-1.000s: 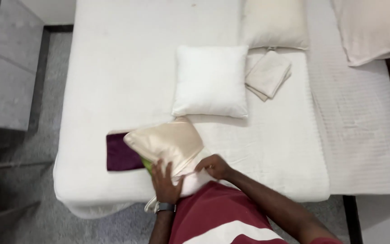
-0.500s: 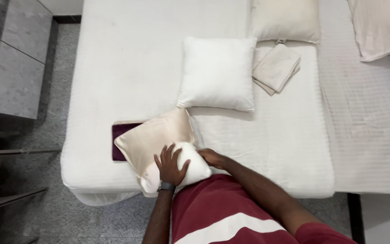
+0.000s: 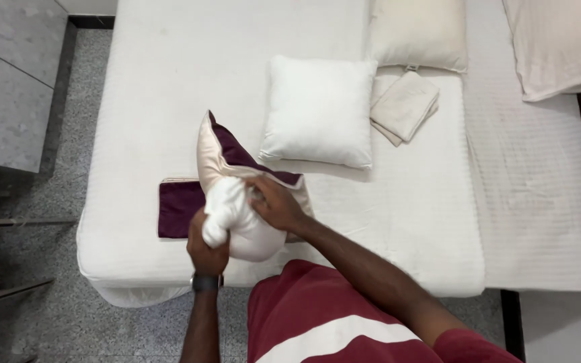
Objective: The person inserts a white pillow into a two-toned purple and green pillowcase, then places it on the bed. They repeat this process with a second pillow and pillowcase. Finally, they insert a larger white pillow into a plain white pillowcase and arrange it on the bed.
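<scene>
A white bed (image 3: 169, 81) fills most of the view, its near edge by the grey floor (image 3: 28, 282). A second mattress (image 3: 539, 202) lies against its right side, with a large pillow (image 3: 559, 40) at the top right corner. Another cream pillow (image 3: 418, 33) sits at the head of the bed. Below it lies a square white cushion (image 3: 319, 111), flat and bare, with a folded cream cloth (image 3: 405, 106) just beside its right edge.

Near the bed's front edge a cream cover (image 3: 211, 158) with a maroon lining stands partly upright, its mouth open toward the person. A white insert (image 3: 240, 225) bulges out of that mouth, bunched and squeezed. A maroon cloth (image 3: 179, 208) lies flat on the bed just left of the cover, partly under it.

The left hand (image 3: 206, 245) is clamped around the lower end of the insert. The right hand (image 3: 274, 202) is closed at the cover's opening, seemingly gripping its edge against the insert, though the fingers are partly hidden.
</scene>
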